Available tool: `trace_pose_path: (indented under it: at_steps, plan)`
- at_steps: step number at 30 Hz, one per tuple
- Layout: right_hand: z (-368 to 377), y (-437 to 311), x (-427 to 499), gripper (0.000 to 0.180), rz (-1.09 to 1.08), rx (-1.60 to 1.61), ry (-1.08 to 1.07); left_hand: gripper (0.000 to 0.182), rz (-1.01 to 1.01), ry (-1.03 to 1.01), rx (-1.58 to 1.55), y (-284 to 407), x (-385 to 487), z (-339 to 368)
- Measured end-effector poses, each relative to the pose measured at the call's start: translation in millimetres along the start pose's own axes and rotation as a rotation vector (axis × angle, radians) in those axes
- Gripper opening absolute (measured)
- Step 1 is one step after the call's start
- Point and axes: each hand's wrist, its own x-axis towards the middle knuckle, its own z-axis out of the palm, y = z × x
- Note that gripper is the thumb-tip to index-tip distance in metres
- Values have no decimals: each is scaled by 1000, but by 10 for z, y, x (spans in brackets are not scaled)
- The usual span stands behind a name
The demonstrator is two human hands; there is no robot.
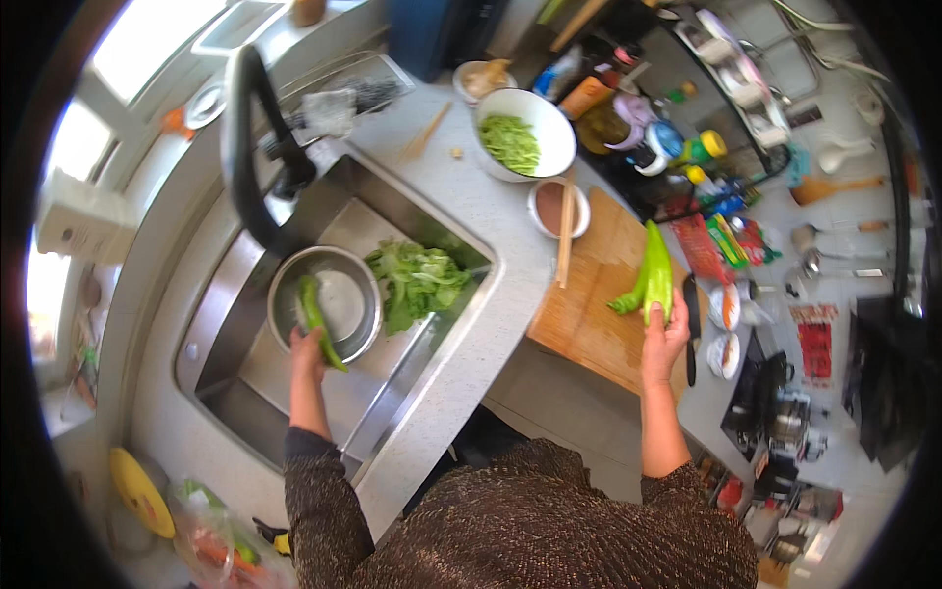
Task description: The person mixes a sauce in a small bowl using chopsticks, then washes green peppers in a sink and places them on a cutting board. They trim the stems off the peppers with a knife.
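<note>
My left hand (307,355) grips a long green pepper (316,318) over a round stainless steel basin (352,305), which stands in the sink (243,401). Beside the basin in the sink lie leafy greens (416,278). On the other side, my right hand (666,335) holds a light green pepper (661,265) above the wooden cutting board (589,309). Another green pepper (628,300) is right next to it; whether my hand holds that one too I cannot tell. A dark-handled knife (690,324) lies along the board's right edge.
A black faucet (246,147) arches over the sink. Behind the board stand a white bowl (556,136) of shredded green vegetable and a smaller bowl (541,221) with chopsticks (566,235) across it. Small bowls (723,355), bottles (703,147) and packets crowd the right.
</note>
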Motion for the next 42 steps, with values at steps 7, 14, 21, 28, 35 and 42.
trace_pose_path:
  at_steps: [7, 14, 21, 28, 35, 42]
  plan:
    - [311, -60, -96, 41, -150, 47, -118, 65, -52, -37, 161, 306, -368, 297]
    - [1898, -1293, -917, 42, -260, 236, -1062, 43, -198, -546, -250, 455, -834, 70]
    - [3209, -1356, -1082, 48, -1062, -292, -1450, 56, -118, -944, 1, 787, -1302, -218]
    - [3270, -964, -1126, 31, -241, -175, -1733, 79, -134, -681, -418, 419, -959, -248]
    - [3436, -810, -1675, 29, -6, -29, -1521, 43, -88, -371, -706, 44, -981, 457]
    - [4552, -428, -1692, 27, -233, 280, -929, 43, -131, -143, -785, 92, -784, 245]
